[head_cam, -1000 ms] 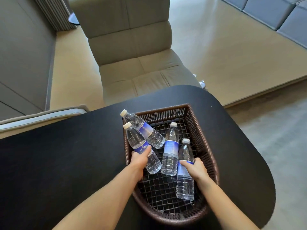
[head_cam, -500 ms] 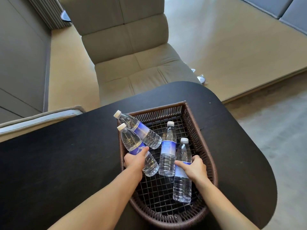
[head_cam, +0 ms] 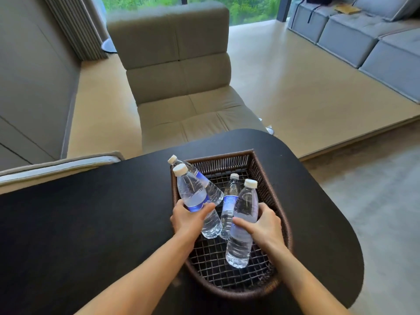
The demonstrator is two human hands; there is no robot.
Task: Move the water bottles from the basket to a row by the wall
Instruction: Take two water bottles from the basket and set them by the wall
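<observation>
Each hand, left hand [head_cam: 188, 220] and right hand [head_cam: 263, 225], wraps its fingers round one clear plastic water bottle [head_cam: 193, 196]; lift both straight up, clear of the brown woven basket [head_cam: 276, 198], then carry them toward ten o'clock.

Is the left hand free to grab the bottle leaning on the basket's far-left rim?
Probably not yet: the left hand already grips a bottle that lies across the leaning bottle, so it needs emptying first.
</observation>
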